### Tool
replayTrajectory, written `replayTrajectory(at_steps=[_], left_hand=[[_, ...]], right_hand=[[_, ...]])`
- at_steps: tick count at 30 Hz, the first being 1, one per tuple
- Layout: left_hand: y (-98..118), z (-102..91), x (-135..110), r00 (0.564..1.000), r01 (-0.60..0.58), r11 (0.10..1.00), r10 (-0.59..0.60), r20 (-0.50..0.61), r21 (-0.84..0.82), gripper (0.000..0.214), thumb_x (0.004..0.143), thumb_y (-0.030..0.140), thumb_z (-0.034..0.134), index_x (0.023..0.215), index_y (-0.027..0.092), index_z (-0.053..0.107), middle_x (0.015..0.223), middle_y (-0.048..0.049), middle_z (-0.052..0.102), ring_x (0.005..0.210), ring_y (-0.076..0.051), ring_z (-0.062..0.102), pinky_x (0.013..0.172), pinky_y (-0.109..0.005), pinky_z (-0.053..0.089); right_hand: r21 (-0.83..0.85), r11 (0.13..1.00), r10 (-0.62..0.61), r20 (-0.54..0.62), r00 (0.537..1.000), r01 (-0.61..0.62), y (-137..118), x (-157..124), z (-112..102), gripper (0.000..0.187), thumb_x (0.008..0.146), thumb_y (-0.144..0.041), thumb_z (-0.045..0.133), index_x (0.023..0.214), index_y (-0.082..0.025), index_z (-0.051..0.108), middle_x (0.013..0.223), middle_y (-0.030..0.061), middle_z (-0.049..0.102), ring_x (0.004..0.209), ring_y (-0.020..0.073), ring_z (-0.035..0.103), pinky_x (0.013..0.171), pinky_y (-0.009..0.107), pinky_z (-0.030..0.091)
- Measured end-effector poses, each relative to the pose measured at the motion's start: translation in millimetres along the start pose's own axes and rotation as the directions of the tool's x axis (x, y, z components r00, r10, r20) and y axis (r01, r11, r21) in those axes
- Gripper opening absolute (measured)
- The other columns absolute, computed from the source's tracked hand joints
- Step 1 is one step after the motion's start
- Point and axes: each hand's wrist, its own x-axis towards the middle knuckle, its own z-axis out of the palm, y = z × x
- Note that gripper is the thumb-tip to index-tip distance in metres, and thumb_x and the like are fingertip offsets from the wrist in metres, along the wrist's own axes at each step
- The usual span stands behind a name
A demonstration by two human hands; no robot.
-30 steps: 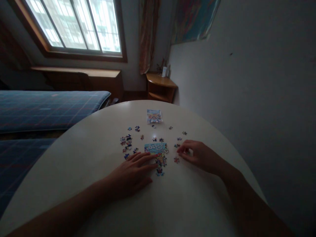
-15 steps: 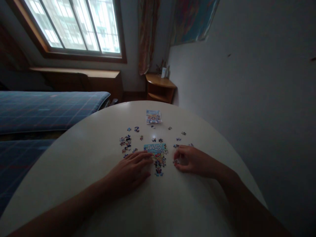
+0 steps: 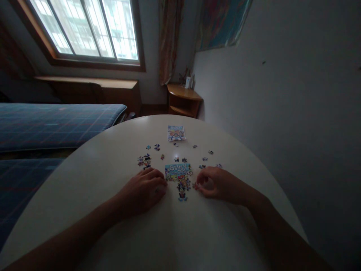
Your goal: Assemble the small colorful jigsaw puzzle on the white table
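A partly joined jigsaw puzzle (image 3: 178, 172) lies on the white round table (image 3: 180, 233), its top strip printed with large pale letters and a narrower section reaching down towards me. To its right, my right hand (image 3: 213, 183) is closed in a pinch on a small puzzle piece (image 3: 195, 186), held low by the joined part. My left hand (image 3: 145, 190) rests at the puzzle's left edge, fingers curled in towards the thumb. Whatever is under those fingers, if anything, is hidden. Several loose pieces (image 3: 146, 160) cluster just beyond the left hand.
More loose pieces are scattered beyond the puzzle, including one at the right (image 3: 211, 152) and one at the left (image 3: 157, 147). A picture sheet (image 3: 176, 133) lies near the far edge. A mattress (image 3: 62, 126) stands left of the table, a wall (image 3: 282, 124) to the right.
My left hand has drawn back left from the puzzle, and its outstretched fingers have curled. My right hand has shifted slightly left with the piece, closer to the joined part.
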Motion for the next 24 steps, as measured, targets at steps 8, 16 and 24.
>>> replayTrajectory(at_steps=[8,16,24], left_hand=[[-1.7,-19.0,-1.9,0.988,0.007,1.0,-0.005,0.153,-0.01,0.013,0.088,0.02,0.061,0.098,0.025,0.067,0.1,-0.0019,0.066,0.095,-0.02,0.059,0.092,-0.039,0.045],[-4.6,-16.7,0.3,0.989,0.049,0.999,-0.048,0.142,-0.002,0.008,0.092,0.024,0.06,0.092,0.024,0.067,0.095,-0.0019,0.068,0.092,-0.02,0.061,0.088,-0.037,0.045],[-4.3,-8.2,-1.8,0.998,0.011,0.999,-0.013,0.061,0.03,0.005,0.091,0.023,0.059,0.092,0.024,0.065,0.094,-0.0019,0.066,0.092,-0.021,0.06,0.088,-0.037,0.046]], right_hand=[[0.003,1.0,0.002,0.014,1.0,-0.002,-1.4,1.2,0.4,0.018,0.078,-0.021,0.07,0.096,-0.02,0.071,0.087,0.0035,0.064,0.075,0.0145,0.059,0.07,0.026,0.043],[0.008,1.0,-0.015,0.016,1.0,0.015,-1.6,2.1,1.4,0.014,0.078,-0.02,0.071,0.092,-0.019,0.07,0.089,0.0037,0.062,0.078,0.0148,0.057,0.072,0.027,0.043],[0.059,0.998,-0.028,0.032,0.999,0.026,-0.9,2.1,2.2,0.017,0.08,-0.022,0.07,0.097,-0.021,0.071,0.091,0.0037,0.062,0.079,0.0151,0.056,0.073,0.027,0.044]])
